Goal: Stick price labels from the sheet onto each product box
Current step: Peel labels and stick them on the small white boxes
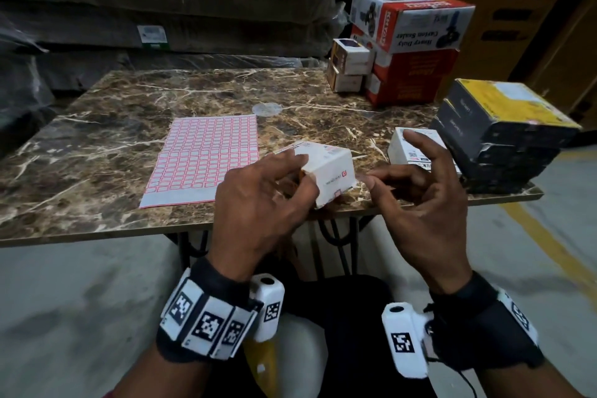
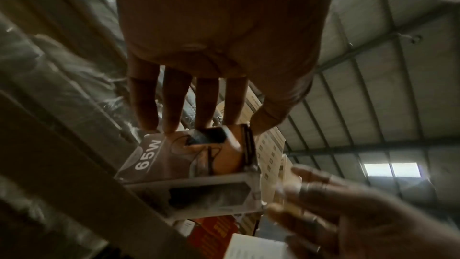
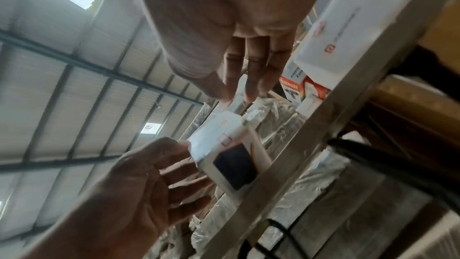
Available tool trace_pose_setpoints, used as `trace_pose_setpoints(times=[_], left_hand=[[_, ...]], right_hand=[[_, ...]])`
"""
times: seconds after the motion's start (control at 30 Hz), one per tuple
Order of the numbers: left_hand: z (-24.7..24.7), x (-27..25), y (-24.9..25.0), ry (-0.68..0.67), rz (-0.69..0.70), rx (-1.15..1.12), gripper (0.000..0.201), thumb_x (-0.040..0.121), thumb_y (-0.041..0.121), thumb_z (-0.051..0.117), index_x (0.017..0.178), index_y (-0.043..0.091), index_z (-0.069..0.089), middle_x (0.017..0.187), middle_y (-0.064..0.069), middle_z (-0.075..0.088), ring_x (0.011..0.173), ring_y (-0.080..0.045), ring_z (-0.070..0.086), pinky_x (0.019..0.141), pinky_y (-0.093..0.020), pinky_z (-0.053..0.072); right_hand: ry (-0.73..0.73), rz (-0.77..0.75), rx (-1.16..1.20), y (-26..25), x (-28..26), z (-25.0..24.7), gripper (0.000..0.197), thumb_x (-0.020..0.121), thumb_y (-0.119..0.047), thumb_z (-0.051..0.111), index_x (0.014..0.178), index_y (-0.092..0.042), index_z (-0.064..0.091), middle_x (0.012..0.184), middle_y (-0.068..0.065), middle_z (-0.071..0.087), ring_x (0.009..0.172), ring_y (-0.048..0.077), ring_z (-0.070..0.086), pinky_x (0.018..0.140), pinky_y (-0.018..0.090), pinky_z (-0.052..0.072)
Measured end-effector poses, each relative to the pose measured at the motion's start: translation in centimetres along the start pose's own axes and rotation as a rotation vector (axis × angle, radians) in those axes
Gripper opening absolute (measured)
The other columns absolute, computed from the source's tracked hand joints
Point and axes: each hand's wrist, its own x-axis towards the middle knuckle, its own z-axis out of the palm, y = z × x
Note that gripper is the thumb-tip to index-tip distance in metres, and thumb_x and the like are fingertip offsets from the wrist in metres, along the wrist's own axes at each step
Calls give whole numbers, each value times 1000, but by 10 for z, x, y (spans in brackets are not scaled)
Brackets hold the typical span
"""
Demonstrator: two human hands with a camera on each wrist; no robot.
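Head view shows my left hand (image 1: 258, 200) pinching the light, stiff white box (image 1: 326, 171) by its sides, right hand (image 1: 423, 200) loosely spread beside it.

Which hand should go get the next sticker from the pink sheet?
Probably the right hand. It holds nothing, though it is farther from the label sheet. The left hand is nearer the sheet, but its fingers already grip the white box.

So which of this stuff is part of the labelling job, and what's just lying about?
Job:
- label sheet
- white box held by left hand
- second white box
- small boxes

Lying about:
- clear disc
- wrapped cartons
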Motion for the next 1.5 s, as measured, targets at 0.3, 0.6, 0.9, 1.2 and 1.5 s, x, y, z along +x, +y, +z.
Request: trace_pose_setpoints(times=[0.3, 0.6, 0.9, 1.2, 1.5], left_hand=[[6, -12, 2, 119, -124, -294, 21, 91, 29, 71, 111, 28, 80, 103, 15, 79, 99, -1, 74, 79, -29, 62], [-1, 12, -5, 25, -177, -400, 39, 95, 60, 65, 123, 36, 75, 112, 5, 79, 101, -19, 77, 82, -53, 63], [1, 34, -17, 32, -490, -555, 26, 105, 37, 61, 106, 16, 76, 86, -15, 78, 58, -29, 70, 53, -36, 61], [12, 25, -32, -84, -296, -359, 56, 83, 75, 67, 134, 53, 57, 124, 8, 72, 110, -20, 73, 93, -55, 60], [5, 35, -1, -82, -401, -348, 61, 80, 66, 79, 124, 24, 70, 70, -9, 76, 56, -35, 74, 59, -63, 62]], right_hand=[[149, 256, 453, -14, 7, 26, 68, 89, -4, 82, 146, -22, 49, 100, 12, 81, 103, 30, 79, 94, 58, 63], [87, 147, 389, -25, 27, 32, 69, 92, -6, 81, 145, -30, 45, 101, 7, 81, 101, 25, 78, 94, 57, 63], [-40, 363, 493, -7, 51, 41, 62, 91, -2, 81, 141, -23, 52, 94, 4, 80, 100, 30, 77, 86, 45, 64], [23, 361, 440, 16, 29, 34, 56, 90, -2, 83, 135, -24, 59, 106, 14, 81, 110, 31, 77, 101, 61, 59], [59, 322, 443, 5, 26, 34, 52, 89, -5, 83, 130, -27, 61, 100, 8, 82, 102, 26, 79, 91, 53, 64]])
